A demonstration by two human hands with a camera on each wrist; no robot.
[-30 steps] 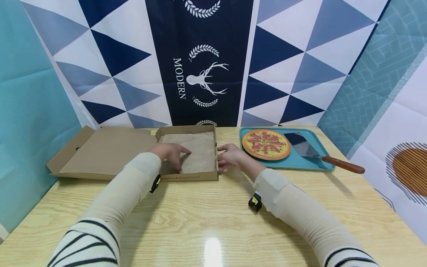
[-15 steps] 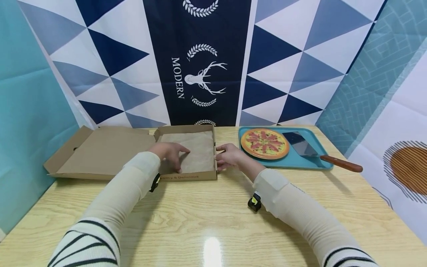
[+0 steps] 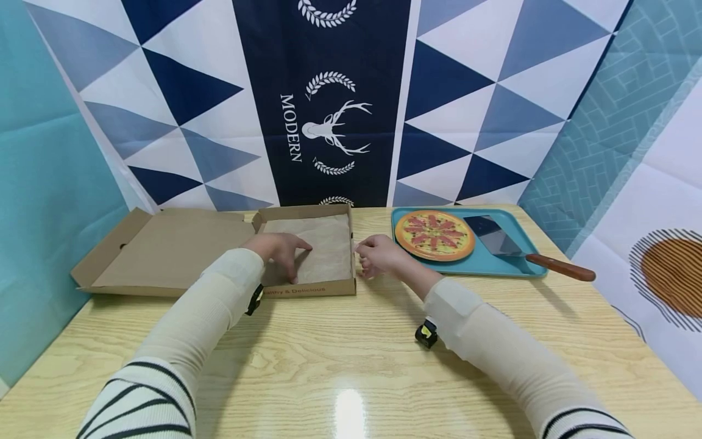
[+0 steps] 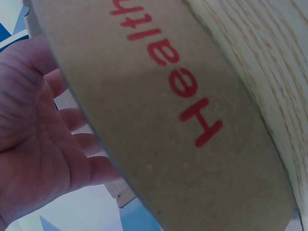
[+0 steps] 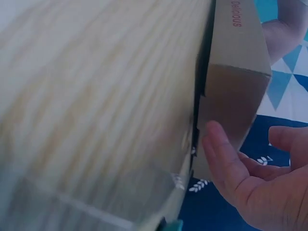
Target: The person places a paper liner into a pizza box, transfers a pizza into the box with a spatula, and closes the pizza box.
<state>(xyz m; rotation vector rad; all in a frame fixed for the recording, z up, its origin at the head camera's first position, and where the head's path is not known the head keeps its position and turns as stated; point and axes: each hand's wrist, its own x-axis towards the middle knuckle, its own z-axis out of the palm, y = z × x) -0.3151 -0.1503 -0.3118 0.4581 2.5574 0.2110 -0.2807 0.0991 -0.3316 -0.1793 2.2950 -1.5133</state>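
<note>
A cardboard pizza box (image 3: 329,288) lies with its lid (image 3: 175,253) folded back to the left. Brown paper (image 3: 328,244) lines its bottom. Inside the box, near the front wall, my left hand (image 3: 280,251) reaches down with thumb and fingers spread, holding nothing. In the left wrist view its fingers (image 4: 74,120) are partly hidden behind the wall printed with red letters. Just outside the right wall is my right hand (image 3: 380,255), fingers loosely bent and empty. In the right wrist view, its fingertips (image 5: 215,132) are close to that wall; contact is hard to tell.
On the right, a blue tray (image 3: 477,266) carries a toy-like pizza (image 3: 435,235) and a pizza server (image 3: 496,236) with a metal blade. The server's wooden handle (image 3: 560,266) sticks out over the tray's rim. Patterned cloth (image 3: 329,122) hangs behind the wooden table (image 3: 307,360).
My right hand has come slightly away from the box's right wall, and its fingers have drawn in a little. The left hand stays in the box. The head view has shifted slightly.
</note>
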